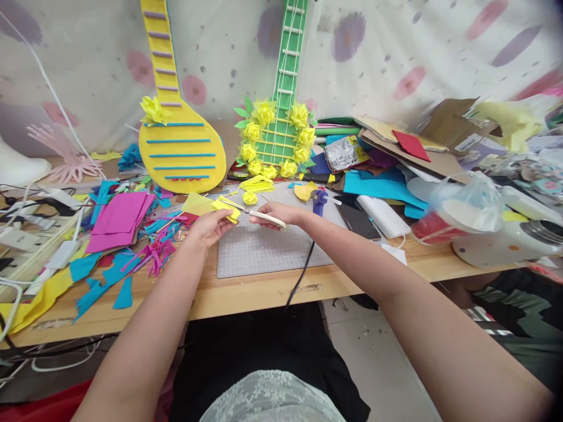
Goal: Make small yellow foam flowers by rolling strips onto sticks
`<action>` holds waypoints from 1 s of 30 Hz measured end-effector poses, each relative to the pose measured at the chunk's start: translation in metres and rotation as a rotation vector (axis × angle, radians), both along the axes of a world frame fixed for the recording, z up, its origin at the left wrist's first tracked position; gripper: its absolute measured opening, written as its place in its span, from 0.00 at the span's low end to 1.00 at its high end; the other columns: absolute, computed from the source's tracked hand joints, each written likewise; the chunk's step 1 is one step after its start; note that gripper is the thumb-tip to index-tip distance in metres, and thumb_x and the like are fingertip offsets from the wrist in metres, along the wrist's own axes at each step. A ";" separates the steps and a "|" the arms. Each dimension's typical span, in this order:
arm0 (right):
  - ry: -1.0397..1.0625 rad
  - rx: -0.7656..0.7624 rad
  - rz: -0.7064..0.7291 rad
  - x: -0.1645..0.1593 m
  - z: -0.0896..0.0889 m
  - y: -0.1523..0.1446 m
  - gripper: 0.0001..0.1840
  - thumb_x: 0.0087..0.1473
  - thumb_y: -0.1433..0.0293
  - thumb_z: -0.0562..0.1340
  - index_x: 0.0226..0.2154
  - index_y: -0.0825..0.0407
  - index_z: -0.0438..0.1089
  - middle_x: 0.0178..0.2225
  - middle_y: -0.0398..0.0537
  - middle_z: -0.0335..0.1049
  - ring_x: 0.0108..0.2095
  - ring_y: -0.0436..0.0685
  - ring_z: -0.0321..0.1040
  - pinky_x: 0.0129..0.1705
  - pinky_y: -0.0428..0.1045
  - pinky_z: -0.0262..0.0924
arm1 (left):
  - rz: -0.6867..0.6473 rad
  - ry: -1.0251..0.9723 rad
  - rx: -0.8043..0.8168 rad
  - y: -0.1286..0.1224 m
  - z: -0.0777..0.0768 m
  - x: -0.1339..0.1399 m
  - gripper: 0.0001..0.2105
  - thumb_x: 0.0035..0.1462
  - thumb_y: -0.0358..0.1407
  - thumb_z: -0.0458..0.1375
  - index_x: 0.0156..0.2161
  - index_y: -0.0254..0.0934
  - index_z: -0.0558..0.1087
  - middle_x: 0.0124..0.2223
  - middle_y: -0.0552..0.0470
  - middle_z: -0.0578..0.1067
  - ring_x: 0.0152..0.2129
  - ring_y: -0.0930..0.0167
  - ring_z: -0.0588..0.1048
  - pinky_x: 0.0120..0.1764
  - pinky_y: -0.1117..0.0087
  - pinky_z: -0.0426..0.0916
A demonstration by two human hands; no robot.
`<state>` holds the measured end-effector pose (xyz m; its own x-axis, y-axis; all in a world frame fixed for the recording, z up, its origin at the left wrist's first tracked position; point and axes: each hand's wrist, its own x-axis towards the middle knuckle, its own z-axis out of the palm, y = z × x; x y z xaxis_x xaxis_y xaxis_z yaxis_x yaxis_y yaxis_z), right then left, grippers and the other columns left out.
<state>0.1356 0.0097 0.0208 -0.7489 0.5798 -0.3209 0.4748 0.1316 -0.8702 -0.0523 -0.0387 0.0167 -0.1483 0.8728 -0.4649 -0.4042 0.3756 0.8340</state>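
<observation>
My left hand (210, 228) pinches a small folded piece of yellow paper (227, 211) above the left part of the grey cutting mat (246, 255). In my right hand (275, 215) is a pair of scissors (271, 220) with pale handles, its blades pointing left at the yellow paper. Whether the blades are parted is too small to tell. Just behind the blades lies a yellow paper flower (250, 198). Yellow paper strips (257, 184) rest farther back. A purple glue gun (319, 201) stands to the right of my right hand, its black cord running toward the table's front edge.
Behind the mat lean a yellow paper instrument (182, 149) and a green one (281, 132) ringed with yellow flowers. Magenta sheets (119, 220) and colored scraps (156, 249) lie left. At right are a phone (358, 220), a white power bank (383, 215), a bagged cup (457, 220) and a flask (505, 243).
</observation>
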 end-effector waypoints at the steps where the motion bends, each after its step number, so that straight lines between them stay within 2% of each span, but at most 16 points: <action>1: 0.007 0.007 0.007 -0.001 -0.001 0.001 0.27 0.42 0.47 0.61 0.19 0.53 0.56 0.14 0.34 0.52 0.13 0.41 0.49 0.16 0.42 0.46 | 0.004 -0.003 0.002 0.000 0.000 -0.001 0.04 0.47 0.21 0.56 0.28 0.29 0.71 0.23 0.50 0.74 0.19 0.75 0.73 0.24 0.76 0.71; 10: -0.024 0.062 0.024 -0.011 0.002 0.004 0.27 0.42 0.46 0.59 0.18 0.52 0.56 0.14 0.36 0.53 0.15 0.44 0.50 0.18 0.44 0.47 | 0.090 -0.053 0.068 -0.002 -0.006 -0.006 0.05 0.46 0.20 0.56 0.27 0.29 0.70 0.25 0.50 0.74 0.21 0.76 0.72 0.28 0.75 0.72; 16: -0.039 0.080 0.039 -0.015 -0.007 0.009 0.27 0.43 0.45 0.58 0.18 0.53 0.58 0.16 0.37 0.54 0.15 0.44 0.52 0.19 0.44 0.48 | 0.103 -0.061 0.072 -0.001 -0.011 -0.009 0.05 0.46 0.20 0.56 0.27 0.28 0.70 0.25 0.51 0.74 0.21 0.77 0.72 0.28 0.75 0.73; 21: -0.027 0.064 0.049 -0.015 -0.008 0.009 0.27 0.42 0.45 0.58 0.19 0.52 0.57 0.16 0.37 0.53 0.15 0.44 0.51 0.19 0.44 0.48 | 0.077 -0.041 0.073 -0.001 -0.013 -0.013 0.05 0.45 0.20 0.56 0.27 0.29 0.71 0.25 0.51 0.74 0.22 0.76 0.73 0.29 0.74 0.73; 30: -0.041 0.020 0.070 -0.017 0.002 0.009 0.27 0.43 0.45 0.58 0.19 0.52 0.57 0.16 0.37 0.53 0.16 0.44 0.51 0.19 0.44 0.49 | -0.015 -0.004 0.028 -0.006 -0.018 -0.010 0.06 0.44 0.21 0.57 0.29 0.29 0.71 0.25 0.50 0.75 0.20 0.75 0.73 0.26 0.75 0.71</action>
<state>0.1181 0.0191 0.0230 -0.7742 0.5330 -0.3414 0.4992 0.1825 -0.8470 -0.0622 -0.0451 -0.0013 -0.1332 0.8876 -0.4410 -0.4023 0.3582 0.8425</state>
